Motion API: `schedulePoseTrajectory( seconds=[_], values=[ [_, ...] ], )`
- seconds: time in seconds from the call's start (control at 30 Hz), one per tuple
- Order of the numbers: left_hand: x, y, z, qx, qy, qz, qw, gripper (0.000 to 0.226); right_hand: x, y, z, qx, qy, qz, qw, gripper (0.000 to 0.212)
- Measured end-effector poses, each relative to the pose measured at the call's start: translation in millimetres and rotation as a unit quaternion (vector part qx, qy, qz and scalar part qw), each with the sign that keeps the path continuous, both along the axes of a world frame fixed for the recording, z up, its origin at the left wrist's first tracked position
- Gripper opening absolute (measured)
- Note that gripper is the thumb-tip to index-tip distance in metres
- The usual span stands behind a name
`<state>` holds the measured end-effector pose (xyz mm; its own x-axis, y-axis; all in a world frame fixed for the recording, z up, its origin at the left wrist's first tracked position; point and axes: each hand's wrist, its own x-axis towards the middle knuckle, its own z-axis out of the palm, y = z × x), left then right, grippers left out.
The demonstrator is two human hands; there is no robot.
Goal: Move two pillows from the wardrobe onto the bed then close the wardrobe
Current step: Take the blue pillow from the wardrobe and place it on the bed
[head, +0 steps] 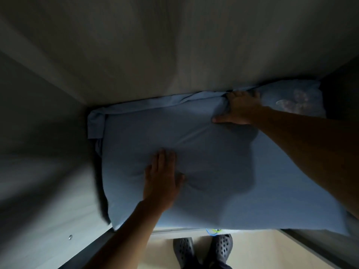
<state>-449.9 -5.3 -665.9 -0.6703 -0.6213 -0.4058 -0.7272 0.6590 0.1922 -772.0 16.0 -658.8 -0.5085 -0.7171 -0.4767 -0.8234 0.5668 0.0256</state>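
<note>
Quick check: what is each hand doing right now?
Left hand: open, flat on top of the blue pillow, holding nothing.
Right hand: fingers curled over the pillow's far edge, gripping it.

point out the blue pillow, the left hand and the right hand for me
blue pillow (223, 152): head view, bare middle of its top face.
left hand (162, 177): head view, back of the hand, flat on the pillow.
right hand (240, 108): head view, back of the hand, gripping the far edge.

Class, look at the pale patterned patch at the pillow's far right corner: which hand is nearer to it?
Right. The right hand grips the pillow just beside the patch; the left hand lies flat mid-pillow.
</note>
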Motion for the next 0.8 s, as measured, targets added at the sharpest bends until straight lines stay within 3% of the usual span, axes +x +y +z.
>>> schedulePoseTrajectory(
  seconds=[0.17,0.33,0.5,0.63,0.7,0.8],
  values=[
    [0,-6,31,0.026,-0.045,-0.029,0.998,0.075,6,2,31,-0.069,0.024,0.031,0.997,0.076],
    [-18,-22,77,-0.009,-0.01,0.014,1.0,0.08,29,26,72,-0.098,-0.001,0.059,0.993,0.043],
    [-51,-42,123,-0.077,0.038,-0.062,0.994,0.105,63,68,127,-0.173,0.007,0.115,0.978,0.038],
    [-50,-36,142,-0.071,0.0,-0.133,0.989,0.117,99,120,151,-0.299,0.072,0.149,0.94,0.041],
    [-41,-26,147,-0.083,-0.011,-0.153,0.985,0.109,112,144,151,-0.324,0.08,0.147,0.931,0.034],
    [-29,-5,154,-0.091,0.012,-0.145,0.985,0.075,130,168,150,-0.335,0.072,0.142,0.929,0.025]
  ],
)
